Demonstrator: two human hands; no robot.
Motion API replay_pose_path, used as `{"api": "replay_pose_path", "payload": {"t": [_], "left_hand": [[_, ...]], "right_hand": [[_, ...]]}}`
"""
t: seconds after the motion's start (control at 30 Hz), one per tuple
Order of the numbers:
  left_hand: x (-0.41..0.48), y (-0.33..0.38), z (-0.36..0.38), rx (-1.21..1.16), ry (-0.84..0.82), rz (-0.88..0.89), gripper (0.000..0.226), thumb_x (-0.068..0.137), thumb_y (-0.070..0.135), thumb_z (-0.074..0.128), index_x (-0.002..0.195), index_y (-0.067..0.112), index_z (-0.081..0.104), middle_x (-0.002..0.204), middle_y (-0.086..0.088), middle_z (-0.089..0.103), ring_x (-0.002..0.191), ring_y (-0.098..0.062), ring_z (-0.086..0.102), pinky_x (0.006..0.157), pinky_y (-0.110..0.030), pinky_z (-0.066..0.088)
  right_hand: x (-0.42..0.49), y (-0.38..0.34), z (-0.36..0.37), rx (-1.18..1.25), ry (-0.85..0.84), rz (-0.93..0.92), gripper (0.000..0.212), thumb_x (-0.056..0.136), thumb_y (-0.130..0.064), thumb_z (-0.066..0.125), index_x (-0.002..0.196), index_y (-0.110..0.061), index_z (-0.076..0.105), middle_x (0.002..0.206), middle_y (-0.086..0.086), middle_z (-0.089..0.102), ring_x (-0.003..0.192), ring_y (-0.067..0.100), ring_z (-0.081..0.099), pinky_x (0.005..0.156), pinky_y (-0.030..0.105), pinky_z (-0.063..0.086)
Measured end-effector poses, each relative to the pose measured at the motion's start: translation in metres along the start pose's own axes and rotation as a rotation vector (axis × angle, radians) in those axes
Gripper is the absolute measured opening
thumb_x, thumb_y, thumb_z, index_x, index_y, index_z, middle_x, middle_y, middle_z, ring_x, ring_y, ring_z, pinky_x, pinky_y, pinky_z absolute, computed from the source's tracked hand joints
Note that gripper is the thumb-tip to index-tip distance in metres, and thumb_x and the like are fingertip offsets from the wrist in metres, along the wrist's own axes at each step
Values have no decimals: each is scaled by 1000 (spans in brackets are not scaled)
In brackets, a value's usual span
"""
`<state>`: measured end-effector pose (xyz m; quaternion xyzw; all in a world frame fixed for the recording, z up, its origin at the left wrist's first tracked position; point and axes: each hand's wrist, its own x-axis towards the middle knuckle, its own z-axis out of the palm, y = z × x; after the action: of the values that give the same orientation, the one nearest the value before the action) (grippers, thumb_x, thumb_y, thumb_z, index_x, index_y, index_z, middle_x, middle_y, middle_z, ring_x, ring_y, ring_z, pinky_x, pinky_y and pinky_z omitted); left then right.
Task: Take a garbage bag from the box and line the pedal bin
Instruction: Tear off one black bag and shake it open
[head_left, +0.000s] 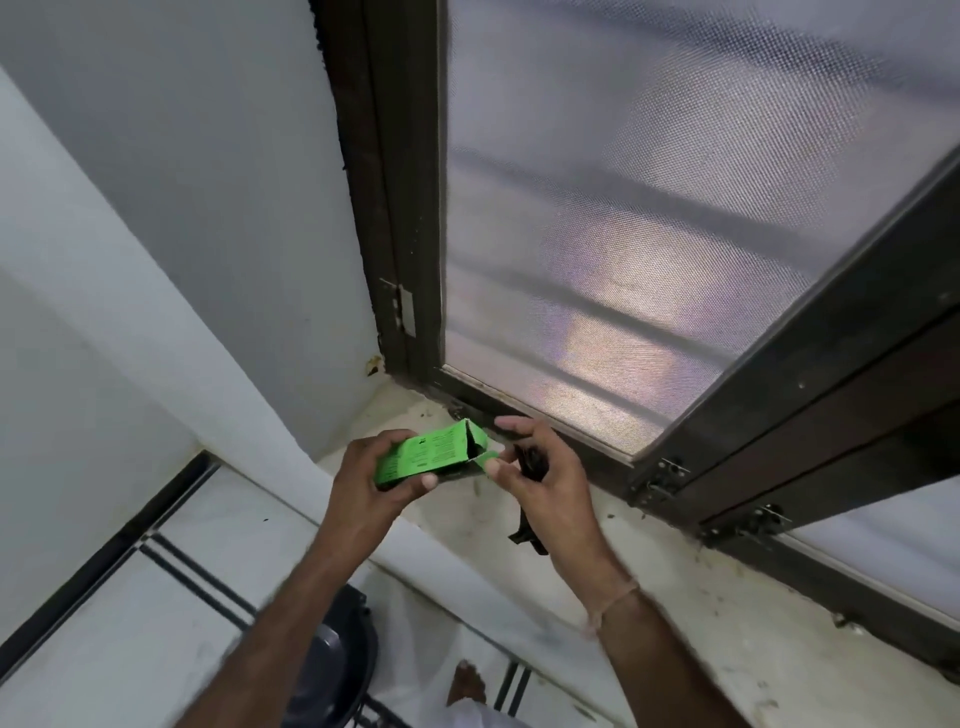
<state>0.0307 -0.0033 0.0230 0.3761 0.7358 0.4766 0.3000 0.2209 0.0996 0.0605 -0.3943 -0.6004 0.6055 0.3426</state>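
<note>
Open green box (431, 457) in left hand (363, 480), black bag (524, 535) in right hand (545, 483)

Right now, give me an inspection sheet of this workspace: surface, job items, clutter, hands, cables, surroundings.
Surface: stone window sill, stained and speckled with dirt.
Job's things: green box, end flap open, held over the sill; black garbage bag in the right hand, one end hanging below it; pedal bin on the floor below, only partly in view.
Clutter: small debris along the foot of the window frame.
Grippers: left hand grips the box; right hand holds the bag, its fingers by the open flap.
Cables: nothing seen.
Surroundings: mesh window screen, white wall, tiled floor.
</note>
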Motion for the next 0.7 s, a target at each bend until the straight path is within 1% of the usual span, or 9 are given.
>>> {"api": "replay_pose_path", "payload": {"t": [0.07,0.13,0.23,0.3,0.37,0.43,0.5,0.6,0.7], "left_hand": [[-1,4,0,-8,-19,24,48,60,65,74,105,73,56,122,10,55,117,-9,57,97,-34,53],[-2,6,-2,-11,-13,37,49,61,64,74,106,72,57,121,13,54,116,-5,56,95,-32,53],[-4,7,-5,-13,-7,46,49,60,64,74,104,74,56,121,12,53,115,2,54,93,-27,51],[-5,6,-7,-17,-7,43,48,60,63,74,104,72,58,122,10,53,114,6,53,91,-22,49],[-7,5,-10,13,-12,50,50,60,62,76,107,62,60,121,10,53,111,12,52,88,-16,46],[-7,4,-13,40,-19,51,53,60,59,78,110,56,60,120,11,53,109,19,50,87,-10,43],[-8,4,-16,57,-27,51,53,60,59,78,110,54,60,120,10,52,109,21,48,85,-1,40],[-9,4,-18,75,-41,62,51,68,42,85,114,45,63,123,2,54,109,21,48,82,4,38],[-10,4,-18,93,-55,84,52,75,19,91,121,30,68,126,-3,54,108,21,49,82,4,39]], "right_hand": [[2,2,2,-30,13,-12,27,84,-4,81,107,-17,77,83,-4,67,79,7,63,79,24,53],[0,5,4,-38,36,-12,22,83,-6,82,103,-16,79,93,1,74,87,9,67,84,27,54],[-2,11,1,-181,145,-1,41,84,-16,84,123,-24,73,117,-1,68,110,7,65,91,20,52],[-3,8,-6,-162,177,164,51,87,-22,82,135,-23,65,120,-2,65,109,9,63,89,18,50],[-4,1,-12,18,94,288,38,92,-23,77,129,-18,70,101,-2,68,86,11,60,76,18,50],[-7,-7,-18,121,17,252,24,95,-25,71,118,-19,76,83,-3,68,70,14,49,66,21,45],[-8,-14,-20,145,-53,191,26,97,-27,68,122,-20,74,86,-1,72,66,11,48,66,19,43],[-8,-18,-15,20,-153,79,31,95,-17,72,126,-19,72,98,5,74,77,0,62,75,15,51],[-4,-16,-11,-107,-204,25,32,90,-12,78,120,-23,74,111,17,73,97,11,66,92,35,57]]}}
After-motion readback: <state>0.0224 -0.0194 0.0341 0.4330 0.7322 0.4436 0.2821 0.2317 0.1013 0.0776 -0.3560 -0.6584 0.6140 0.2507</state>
